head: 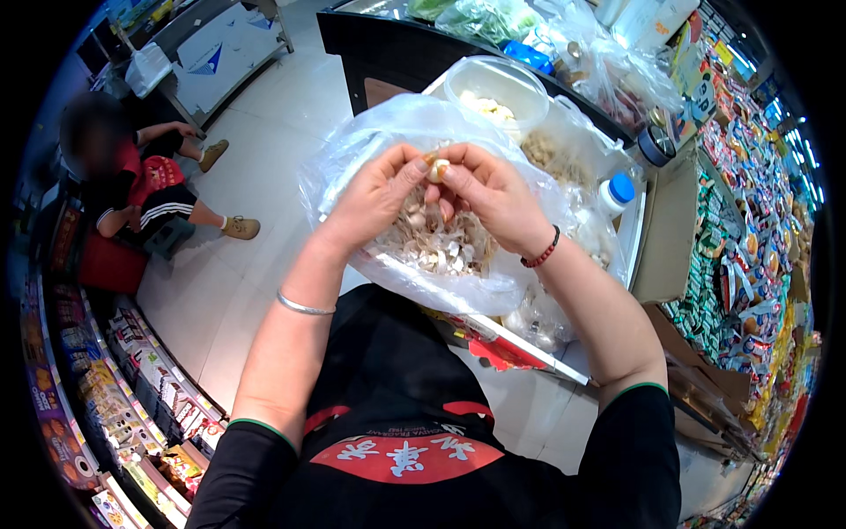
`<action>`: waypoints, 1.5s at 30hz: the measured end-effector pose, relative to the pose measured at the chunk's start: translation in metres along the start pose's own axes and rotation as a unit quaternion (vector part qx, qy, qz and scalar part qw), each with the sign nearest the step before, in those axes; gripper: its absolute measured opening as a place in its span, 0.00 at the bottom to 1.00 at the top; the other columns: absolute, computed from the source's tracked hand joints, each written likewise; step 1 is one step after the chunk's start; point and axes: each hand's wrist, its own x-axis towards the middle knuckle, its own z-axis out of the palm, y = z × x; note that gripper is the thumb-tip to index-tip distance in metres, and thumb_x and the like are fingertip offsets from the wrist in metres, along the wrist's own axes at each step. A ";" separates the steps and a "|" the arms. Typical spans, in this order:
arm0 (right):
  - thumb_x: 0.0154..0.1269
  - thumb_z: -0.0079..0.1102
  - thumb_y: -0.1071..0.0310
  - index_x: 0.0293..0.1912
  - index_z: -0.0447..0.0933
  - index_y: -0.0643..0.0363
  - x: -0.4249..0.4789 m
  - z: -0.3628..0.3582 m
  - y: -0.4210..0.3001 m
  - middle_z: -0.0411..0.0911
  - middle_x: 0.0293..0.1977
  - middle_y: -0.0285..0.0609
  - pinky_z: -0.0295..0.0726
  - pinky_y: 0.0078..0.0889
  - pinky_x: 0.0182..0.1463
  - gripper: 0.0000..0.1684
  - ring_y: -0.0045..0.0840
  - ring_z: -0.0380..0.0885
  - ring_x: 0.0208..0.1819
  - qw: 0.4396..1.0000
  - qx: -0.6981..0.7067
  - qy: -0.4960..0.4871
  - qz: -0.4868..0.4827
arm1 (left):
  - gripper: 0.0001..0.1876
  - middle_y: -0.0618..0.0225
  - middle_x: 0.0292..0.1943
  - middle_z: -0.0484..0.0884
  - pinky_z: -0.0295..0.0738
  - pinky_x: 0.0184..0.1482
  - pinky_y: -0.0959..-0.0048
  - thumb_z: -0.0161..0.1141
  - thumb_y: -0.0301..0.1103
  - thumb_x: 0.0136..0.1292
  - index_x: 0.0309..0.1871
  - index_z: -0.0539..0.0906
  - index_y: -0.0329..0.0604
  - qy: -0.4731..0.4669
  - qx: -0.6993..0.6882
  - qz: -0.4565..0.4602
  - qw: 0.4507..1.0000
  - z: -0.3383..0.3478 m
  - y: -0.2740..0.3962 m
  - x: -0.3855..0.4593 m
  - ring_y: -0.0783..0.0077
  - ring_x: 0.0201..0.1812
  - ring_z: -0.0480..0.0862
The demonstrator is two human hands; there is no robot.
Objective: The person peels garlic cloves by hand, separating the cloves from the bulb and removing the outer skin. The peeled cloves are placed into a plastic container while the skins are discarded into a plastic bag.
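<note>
A small garlic clove is pinched between the fingertips of my left hand and my right hand. Both thumbs press against it, and a bit of brownish skin shows at its top. Beneath my hands, a clear plastic bag lies spread open with a heap of papery garlic skins in it. Some whole garlic bulbs are partly hidden by my fingers. Just beyond the bag stands a clear round plastic tub with pale peeled cloves at its bottom.
A white bottle with a blue cap stands right of the bag. Farther right are an open cardboard box and packed snacks. Bagged vegetables lie on the black counter. A seated person is at left, above snack shelves.
</note>
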 end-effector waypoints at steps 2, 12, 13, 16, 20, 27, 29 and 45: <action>0.81 0.52 0.62 0.58 0.75 0.62 -0.003 0.001 -0.002 0.81 0.38 0.35 0.77 0.16 0.38 0.16 0.13 0.77 0.33 0.999 -0.008 -0.025 0.022 | 0.18 0.74 0.35 0.79 0.77 0.46 0.79 0.47 0.45 0.83 0.51 0.78 0.38 -0.035 0.012 -0.007 0.999 0.002 0.000 -0.002 0.83 0.40 0.79; 0.79 0.56 0.68 0.55 0.76 0.63 -0.004 0.000 0.001 0.80 0.37 0.34 0.78 0.19 0.36 0.12 0.12 0.77 0.34 0.999 -0.040 0.029 0.007 | 0.21 0.73 0.39 0.80 0.74 0.47 0.78 0.48 0.49 0.82 0.47 0.79 0.37 -0.046 0.072 0.026 0.996 0.003 0.002 0.000 0.83 0.42 0.76; 0.78 0.57 0.67 0.54 0.76 0.63 -0.003 -0.002 0.003 0.80 0.37 0.35 0.78 0.19 0.36 0.12 0.12 0.78 0.34 0.998 -0.052 0.027 0.001 | 0.21 0.74 0.40 0.80 0.73 0.48 0.78 0.47 0.49 0.82 0.49 0.79 0.38 -0.053 0.079 0.016 0.995 0.003 0.003 -0.001 0.84 0.43 0.75; 0.77 0.59 0.66 0.53 0.75 0.64 -0.003 0.001 0.001 0.81 0.37 0.36 0.79 0.18 0.37 0.12 0.13 0.79 0.35 0.998 -0.041 0.036 -0.021 | 0.21 0.73 0.41 0.82 0.75 0.48 0.77 0.47 0.48 0.83 0.51 0.80 0.36 -0.072 0.006 0.012 0.997 0.007 -0.001 0.002 0.82 0.43 0.78; 0.76 0.60 0.65 0.51 0.75 0.65 -0.002 0.000 -0.010 0.82 0.35 0.36 0.80 0.18 0.36 0.13 0.13 0.79 0.33 0.999 0.001 0.033 0.035 | 0.23 0.64 0.37 0.85 0.78 0.46 0.71 0.46 0.46 0.83 0.50 0.82 0.33 -0.040 0.088 0.089 0.991 0.008 0.005 0.000 0.75 0.40 0.82; 0.76 0.60 0.66 0.44 0.75 0.63 -0.006 -0.001 -0.002 0.82 0.33 0.36 0.78 0.17 0.34 0.09 0.13 0.79 0.31 0.994 -0.105 0.040 -0.006 | 0.21 0.61 0.44 0.86 0.76 0.54 0.68 0.44 0.43 0.83 0.56 0.81 0.34 -0.083 0.183 0.074 0.977 0.002 0.001 0.003 0.70 0.46 0.82; 0.75 0.60 0.69 0.44 0.75 0.63 -0.008 0.003 0.000 0.82 0.32 0.36 0.76 0.18 0.33 0.08 0.12 0.78 0.30 0.986 -0.156 0.053 -0.039 | 0.21 0.61 0.46 0.86 0.77 0.55 0.69 0.44 0.43 0.83 0.58 0.81 0.34 -0.070 0.197 0.082 0.974 0.002 -0.002 0.002 0.71 0.48 0.82; 0.73 0.62 0.73 0.46 0.74 0.68 -0.005 0.021 0.001 0.83 0.33 0.40 0.81 0.21 0.39 0.08 0.17 0.81 0.34 0.955 -0.235 0.119 -0.134 | 0.19 0.69 0.33 0.85 0.77 0.42 0.75 0.51 0.41 0.81 0.48 0.84 0.31 0.045 0.091 0.096 0.990 0.011 0.000 -0.003 0.78 0.35 0.81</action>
